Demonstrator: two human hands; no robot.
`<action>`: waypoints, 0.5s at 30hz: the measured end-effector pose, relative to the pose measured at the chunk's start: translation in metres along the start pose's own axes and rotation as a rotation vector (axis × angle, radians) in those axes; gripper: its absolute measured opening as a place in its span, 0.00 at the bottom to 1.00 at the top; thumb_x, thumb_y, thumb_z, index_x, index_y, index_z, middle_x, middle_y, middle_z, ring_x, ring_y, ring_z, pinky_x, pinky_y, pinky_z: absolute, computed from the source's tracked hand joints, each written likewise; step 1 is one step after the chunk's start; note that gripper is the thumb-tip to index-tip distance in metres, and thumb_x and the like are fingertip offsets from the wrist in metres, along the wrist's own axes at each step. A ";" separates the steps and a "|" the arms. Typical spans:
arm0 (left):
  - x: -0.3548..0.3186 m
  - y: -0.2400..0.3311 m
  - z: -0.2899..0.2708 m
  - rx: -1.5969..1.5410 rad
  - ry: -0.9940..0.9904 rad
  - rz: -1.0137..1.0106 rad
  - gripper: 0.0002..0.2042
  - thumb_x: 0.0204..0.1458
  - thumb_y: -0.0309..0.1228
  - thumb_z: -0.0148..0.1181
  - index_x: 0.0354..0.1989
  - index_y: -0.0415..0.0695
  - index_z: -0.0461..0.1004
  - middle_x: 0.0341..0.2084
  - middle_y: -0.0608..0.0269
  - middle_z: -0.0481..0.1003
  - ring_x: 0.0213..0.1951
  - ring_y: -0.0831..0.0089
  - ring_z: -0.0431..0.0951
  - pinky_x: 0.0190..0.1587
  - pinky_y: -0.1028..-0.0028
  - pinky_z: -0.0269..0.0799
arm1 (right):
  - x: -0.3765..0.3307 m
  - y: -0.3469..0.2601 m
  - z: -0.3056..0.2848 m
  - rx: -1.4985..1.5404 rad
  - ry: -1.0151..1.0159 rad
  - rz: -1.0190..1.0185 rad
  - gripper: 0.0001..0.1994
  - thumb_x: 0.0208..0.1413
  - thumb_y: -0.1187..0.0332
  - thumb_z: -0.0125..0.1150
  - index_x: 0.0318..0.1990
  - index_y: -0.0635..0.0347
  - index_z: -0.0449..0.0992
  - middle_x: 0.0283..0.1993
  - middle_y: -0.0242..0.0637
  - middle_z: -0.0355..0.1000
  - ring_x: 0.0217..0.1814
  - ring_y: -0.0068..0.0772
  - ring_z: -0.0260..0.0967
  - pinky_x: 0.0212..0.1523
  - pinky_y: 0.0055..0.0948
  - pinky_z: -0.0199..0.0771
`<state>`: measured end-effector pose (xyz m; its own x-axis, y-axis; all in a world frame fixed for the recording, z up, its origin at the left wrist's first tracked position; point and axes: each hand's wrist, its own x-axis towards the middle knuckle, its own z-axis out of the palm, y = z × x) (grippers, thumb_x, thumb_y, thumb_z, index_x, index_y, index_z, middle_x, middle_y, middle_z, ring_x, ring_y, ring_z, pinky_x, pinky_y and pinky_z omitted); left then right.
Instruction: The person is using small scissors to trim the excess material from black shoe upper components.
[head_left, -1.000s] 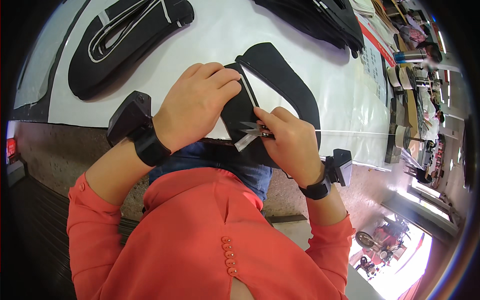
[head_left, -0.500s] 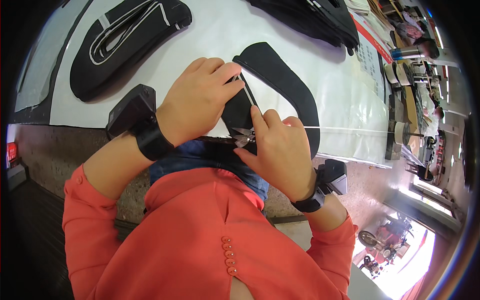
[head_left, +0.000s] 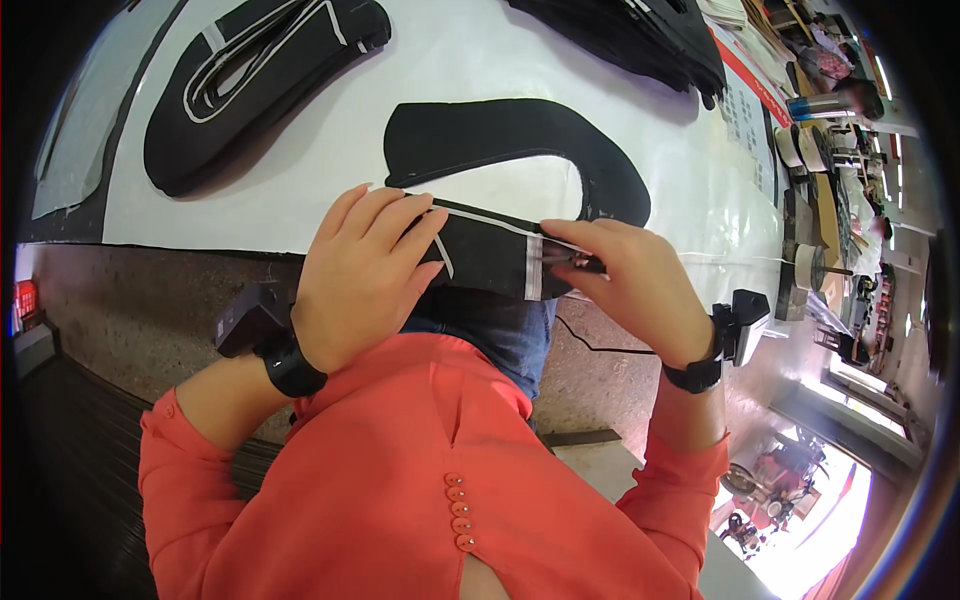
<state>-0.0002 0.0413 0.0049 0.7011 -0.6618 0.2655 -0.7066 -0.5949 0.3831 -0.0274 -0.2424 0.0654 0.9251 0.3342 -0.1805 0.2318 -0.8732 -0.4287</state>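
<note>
A curved black fabric piece (head_left: 520, 125) with white tape lines lies on the table, its near end stretched along the table's front edge between my hands. My left hand (head_left: 360, 275) is closed on the near end's left part, fingers on top and thumb toward me. My right hand (head_left: 645, 285) pinches the right part by its taped upper edge. Small thread snips (head_left: 575, 262) rest within the right hand, partly covered by the fingers. A white tape band (head_left: 533, 265) crosses the fabric beside the right fingertips.
A looped stack of black pieces with white tape (head_left: 190, 140) lies at the far left of the white-covered table (head_left: 290, 215). More black fabric (head_left: 640, 45) is piled at the far right. Spools (head_left: 805, 265) stand along the right, with white tape or thread reaching toward them.
The fabric has turned from slanting to running crosswise along the table edge. My hands have moved apart, the right one to the right and the left one toward me. The snips are more hidden.
</note>
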 end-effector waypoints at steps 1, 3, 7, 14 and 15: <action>0.000 0.001 0.000 -0.009 0.026 -0.015 0.25 0.47 0.27 0.69 0.57 0.41 0.77 0.57 0.57 0.73 0.58 0.53 0.71 0.64 0.51 0.65 | 0.000 0.005 0.002 0.012 0.040 0.012 0.16 0.53 0.65 0.69 0.51 0.52 0.81 0.36 0.41 0.78 0.38 0.47 0.78 0.37 0.42 0.76; 0.000 0.005 0.003 -0.016 0.052 -0.030 0.25 0.46 0.27 0.69 0.56 0.42 0.77 0.56 0.57 0.73 0.57 0.53 0.71 0.64 0.52 0.66 | 0.001 0.010 0.006 0.048 0.149 0.017 0.10 0.54 0.67 0.68 0.43 0.55 0.82 0.34 0.42 0.80 0.36 0.47 0.78 0.36 0.42 0.75; 0.009 0.021 0.013 -0.138 0.103 0.003 0.25 0.44 0.25 0.69 0.55 0.42 0.77 0.55 0.59 0.74 0.57 0.56 0.72 0.60 0.55 0.68 | 0.006 0.008 0.007 -0.027 0.131 0.033 0.07 0.54 0.67 0.67 0.39 0.56 0.81 0.33 0.41 0.79 0.36 0.47 0.78 0.35 0.41 0.75; 0.021 0.030 0.029 -0.083 0.128 0.100 0.19 0.46 0.23 0.67 0.50 0.42 0.79 0.52 0.59 0.76 0.55 0.58 0.74 0.58 0.58 0.70 | 0.009 0.010 0.015 -0.119 0.244 0.015 0.05 0.52 0.69 0.66 0.36 0.56 0.81 0.31 0.39 0.78 0.34 0.45 0.78 0.33 0.40 0.75; 0.022 0.031 0.028 -0.072 0.132 0.108 0.18 0.46 0.23 0.67 0.49 0.41 0.79 0.51 0.58 0.76 0.54 0.57 0.75 0.57 0.58 0.71 | 0.010 0.009 0.016 -0.131 0.290 0.004 0.05 0.52 0.71 0.66 0.36 0.56 0.81 0.31 0.38 0.78 0.34 0.45 0.78 0.33 0.40 0.75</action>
<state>-0.0090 -0.0045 -0.0025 0.6315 -0.6512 0.4209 -0.7730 -0.4861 0.4076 -0.0208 -0.2414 0.0452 0.9688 0.2324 0.0859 0.2476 -0.9189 -0.3070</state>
